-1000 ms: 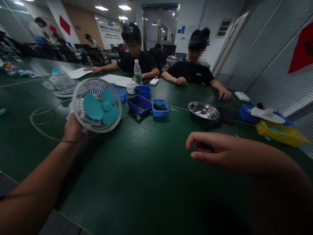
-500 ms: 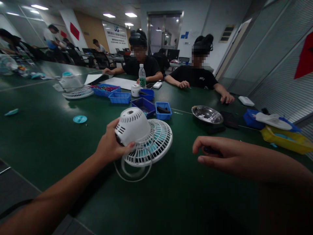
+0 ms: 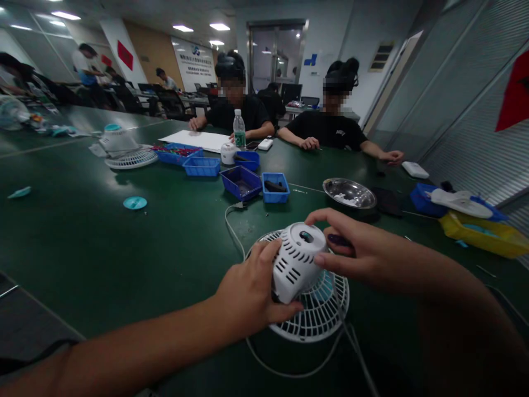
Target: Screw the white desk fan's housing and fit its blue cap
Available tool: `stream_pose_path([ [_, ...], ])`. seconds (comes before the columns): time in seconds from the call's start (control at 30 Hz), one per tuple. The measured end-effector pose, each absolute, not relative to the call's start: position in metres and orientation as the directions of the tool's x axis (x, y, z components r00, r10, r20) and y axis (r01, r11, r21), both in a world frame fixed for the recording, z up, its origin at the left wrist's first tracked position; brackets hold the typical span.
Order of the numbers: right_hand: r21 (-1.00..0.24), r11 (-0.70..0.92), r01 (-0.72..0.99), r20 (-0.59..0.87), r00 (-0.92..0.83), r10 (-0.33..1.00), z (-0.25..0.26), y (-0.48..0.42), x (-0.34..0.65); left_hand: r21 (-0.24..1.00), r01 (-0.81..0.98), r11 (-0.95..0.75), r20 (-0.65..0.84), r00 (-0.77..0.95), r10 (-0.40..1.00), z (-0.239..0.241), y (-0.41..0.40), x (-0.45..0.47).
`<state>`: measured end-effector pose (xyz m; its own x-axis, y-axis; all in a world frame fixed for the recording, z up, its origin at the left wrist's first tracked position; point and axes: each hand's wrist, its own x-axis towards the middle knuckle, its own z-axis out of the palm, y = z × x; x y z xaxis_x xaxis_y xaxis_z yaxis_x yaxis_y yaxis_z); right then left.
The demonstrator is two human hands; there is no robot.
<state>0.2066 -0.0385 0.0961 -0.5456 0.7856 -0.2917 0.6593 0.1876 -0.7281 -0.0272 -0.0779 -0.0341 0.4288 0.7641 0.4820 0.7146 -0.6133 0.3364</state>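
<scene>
A small white fan (image 3: 298,269) with teal blades lies face down on the green table (image 3: 124,248), its grille underneath and its motor housing up. My left hand (image 3: 248,295) is wrapped round the near side of the housing. My right hand (image 3: 355,251) rests its fingertips on the housing's top and far side, and a small dark object (image 3: 339,240), too small to name, is tucked under its fingers. The fan's white cord (image 3: 233,229) runs back toward the blue trays.
Several blue trays (image 3: 242,182) and a metal bowl (image 3: 349,193) stand beyond the fan. Another fan (image 3: 124,150) sits at the far left, a teal disc (image 3: 135,202) nearer. A yellow tray (image 3: 479,234) is at right. Two people sit across the table.
My left hand turned the fan face down and brought it right and nearer, setting it on the table. My right hand moved left onto the housing.
</scene>
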Motion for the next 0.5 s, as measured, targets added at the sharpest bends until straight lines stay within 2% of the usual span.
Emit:
stream_pose_path([
  [0.13, -0.574, 0.233, 0.785, -0.287, -0.46, 0.84, 0.093, -0.038, 0.22, 0.415, 0.644, -0.643, 0.421, 0.491, 0.763, -0.027, -0.089, -0.009],
  [0.23, -0.462, 0.193, 0.865, -0.286, -0.352, 0.891, 0.091, -0.037, 0.23, 0.428, 0.572, -0.7, 0.427, 0.555, 0.714, -0.022, -0.096, -0.003],
  [0.3, -0.426, 0.156, 0.891, -0.286, -0.296, 0.911, 0.091, -0.036, 0.232, 0.427, 0.497, -0.755, 0.454, 0.604, 0.655, -0.017, -0.094, -0.004],
  [0.37, -0.442, 0.136, 0.886, -0.329, -0.302, 0.895, 0.091, -0.034, 0.232, 0.421, 0.449, -0.788, 0.48, 0.627, 0.613, -0.012, -0.082, -0.014],
  [0.43, -0.489, 0.127, 0.863, -0.381, -0.342, 0.859, 0.092, -0.033, 0.23, 0.376, 0.536, -0.756, 0.486, 0.58, 0.653, -0.009, -0.058, -0.038],
  [0.5, -0.514, 0.105, 0.851, -0.406, -0.349, 0.845, 0.093, -0.032, 0.228, 0.317, 0.757, -0.571, 0.446, 0.413, 0.794, -0.008, -0.024, -0.074],
])
